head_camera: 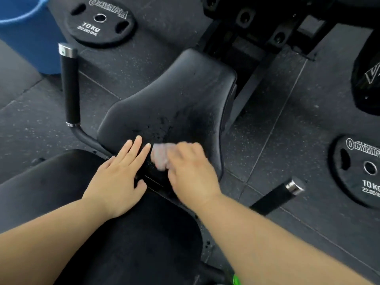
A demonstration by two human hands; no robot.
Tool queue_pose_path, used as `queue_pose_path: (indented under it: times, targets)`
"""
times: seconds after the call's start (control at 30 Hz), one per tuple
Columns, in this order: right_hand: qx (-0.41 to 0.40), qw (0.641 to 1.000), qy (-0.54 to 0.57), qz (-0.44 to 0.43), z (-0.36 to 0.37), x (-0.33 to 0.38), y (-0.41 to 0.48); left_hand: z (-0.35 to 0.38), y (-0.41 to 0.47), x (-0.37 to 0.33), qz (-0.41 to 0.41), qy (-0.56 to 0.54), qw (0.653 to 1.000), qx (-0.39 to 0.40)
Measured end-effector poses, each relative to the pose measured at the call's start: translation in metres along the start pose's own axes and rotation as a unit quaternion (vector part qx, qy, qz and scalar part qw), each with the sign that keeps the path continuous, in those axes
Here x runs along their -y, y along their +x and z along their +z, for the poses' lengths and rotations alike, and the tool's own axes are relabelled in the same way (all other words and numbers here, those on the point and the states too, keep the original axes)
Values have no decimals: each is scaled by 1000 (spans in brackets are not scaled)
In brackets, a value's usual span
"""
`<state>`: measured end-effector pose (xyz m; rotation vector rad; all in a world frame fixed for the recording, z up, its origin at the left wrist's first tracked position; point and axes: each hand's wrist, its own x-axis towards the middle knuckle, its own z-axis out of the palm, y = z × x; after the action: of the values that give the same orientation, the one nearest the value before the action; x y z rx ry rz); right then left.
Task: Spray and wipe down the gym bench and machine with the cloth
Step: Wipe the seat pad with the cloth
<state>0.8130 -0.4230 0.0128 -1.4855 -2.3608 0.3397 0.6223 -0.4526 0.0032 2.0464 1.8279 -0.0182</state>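
The right hand (191, 167) is smeared by motion blur. Its fingers curl over a pale cloth (160, 155), of which only a crumpled edge pokes out on the thumb side. The cloth's colour and weave are hard to make out. It sits on the near end of the black bench seat (174, 95), just beside the fingertips of the left hand (121, 173).

The left hand lies flat with its fingers straight and close together. Its palm is on the nearer pad (123, 239) and its fingertips reach across the gap onto the seat. That nearer pad runs off the bottom edge. Dark wet specks (160, 128) dot the seat just beyond both hands.

The machine frame (257, 27) at the top is cut off and dark, so its parts blend together. A blue bucket (22, 27) is cropped at the top left corner. A small bright green object (236, 279) shows at the bottom edge, mostly hidden by the right forearm, and what it is cannot be told.

Two hands and one cloth are in view. Two padded handles with metal end caps flank the seat, one upright on the left (70, 85) and one angled on the right (277, 196).

Three weight plates lie on the speckled rubber floor (287, 120). One marked 10 kg lies whole at the top left (100, 21), a second marked 10 kg is cut by the right edge (366, 171), and a third at the upper right is mostly out of view (368, 79).
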Motion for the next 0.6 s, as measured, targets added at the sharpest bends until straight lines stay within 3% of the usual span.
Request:
queue_pose_path:
  times: [0.07, 0.13, 0.2, 0.27, 0.33, 0.4, 0.5, 0.6]
  targets:
    - [83, 991, 3, -106, 12, 9, -37, 0, -3, 1, 1, -20, 1000, -2]
    - [92, 983, 6, -160, 5, -8, -29, 0, -3, 0, 1, -41, 999, -16]
    - [30, 992, -6, -123, -18, -26, 16, -4, -3, -1, 4, -56, 998, -24]
    - [-52, 997, -48, -31, -49, -46, 72, -6, -6, -1, -22, -90, 993, -66]
    - [-85, 991, -90, 56, -64, -54, 103, -11, -3, 0, -93, -152, 977, -120]
    - [-92, 991, -81, 58, -53, -44, 92, -15, 9, 6, -170, -209, 950, -160]
    - [-76, 995, -35, -55, -11, -25, 37, -24, 34, 17, -199, -251, 925, -204]
    - [12, 980, -4, -201, 5, -25, -3, -22, 39, 24, -201, -234, 924, -226]
